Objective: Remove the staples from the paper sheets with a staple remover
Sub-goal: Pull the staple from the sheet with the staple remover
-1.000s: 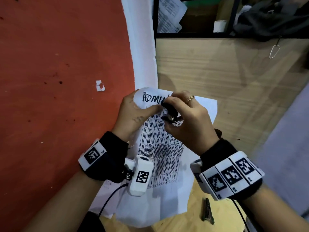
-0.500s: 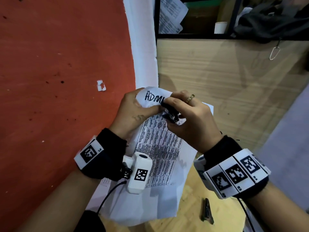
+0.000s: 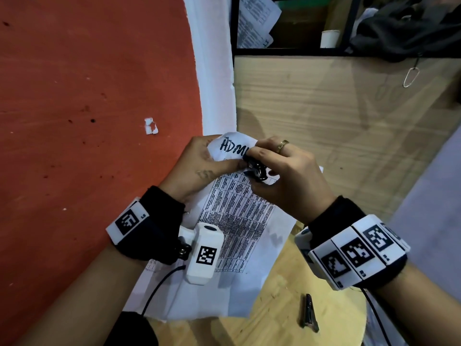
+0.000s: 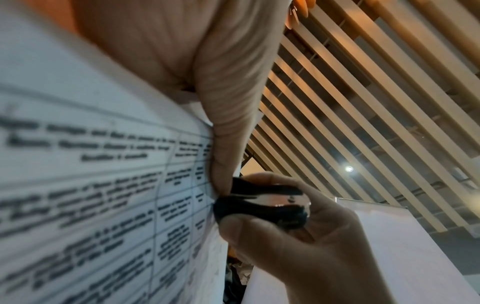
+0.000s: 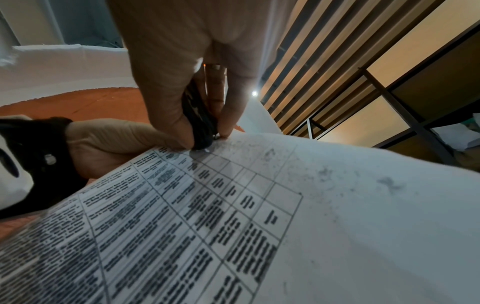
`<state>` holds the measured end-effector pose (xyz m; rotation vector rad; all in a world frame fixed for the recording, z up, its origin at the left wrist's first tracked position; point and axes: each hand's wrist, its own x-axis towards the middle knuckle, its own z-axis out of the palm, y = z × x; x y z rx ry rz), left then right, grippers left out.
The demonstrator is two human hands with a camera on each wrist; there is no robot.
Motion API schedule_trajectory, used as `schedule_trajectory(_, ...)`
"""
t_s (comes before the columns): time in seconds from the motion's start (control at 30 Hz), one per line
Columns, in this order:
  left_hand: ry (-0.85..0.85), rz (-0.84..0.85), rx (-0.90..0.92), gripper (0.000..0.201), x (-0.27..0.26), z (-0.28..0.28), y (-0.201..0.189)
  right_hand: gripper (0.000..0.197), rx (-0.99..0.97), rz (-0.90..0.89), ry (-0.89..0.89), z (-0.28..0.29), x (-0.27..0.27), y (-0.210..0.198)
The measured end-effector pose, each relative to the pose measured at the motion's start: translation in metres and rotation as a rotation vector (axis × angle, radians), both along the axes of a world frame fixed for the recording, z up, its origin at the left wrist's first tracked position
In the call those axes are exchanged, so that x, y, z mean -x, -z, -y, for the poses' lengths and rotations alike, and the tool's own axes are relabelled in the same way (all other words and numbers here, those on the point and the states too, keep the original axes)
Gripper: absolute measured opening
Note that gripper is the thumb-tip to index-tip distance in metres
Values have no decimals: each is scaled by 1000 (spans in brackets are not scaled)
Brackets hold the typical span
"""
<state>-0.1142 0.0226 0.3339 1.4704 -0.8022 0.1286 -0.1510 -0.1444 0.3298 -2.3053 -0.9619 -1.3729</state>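
A stack of white paper sheets printed with a table is held up off the table, its top folded over and showing handwritten letters. My left hand pinches the sheets near the top, thumb on the printed side. My right hand squeezes a black staple remover whose claws bite at the sheets' top edge beside the left thumb. The staple remover shows black with a shiny metal middle in the left wrist view. From the right wrist the staple remover meets the sheets. No staple can be made out.
A round wooden table lies below the sheets, with a dark metal tool on it. A wooden cabinet side stands ahead, a shelf with papers and dark cloth above it. Red floor spreads to the left.
Both hands and the sheets have shifted slightly to the left and up; the right hand keeps the remover at the sheets' top, and the folded top hides more of the handwriting.
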Motion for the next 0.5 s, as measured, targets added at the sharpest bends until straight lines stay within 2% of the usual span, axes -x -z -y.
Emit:
schedule_trajectory(0.27, 49, -93, 41, 25, -6, 0, 4, 27, -17, 35, 7, 0, -4, 3)
schedule_trajectory(0.5, 38, -135, 82, 19, -11, 3, 12, 27, -148, -81, -35, 2, -5, 9)
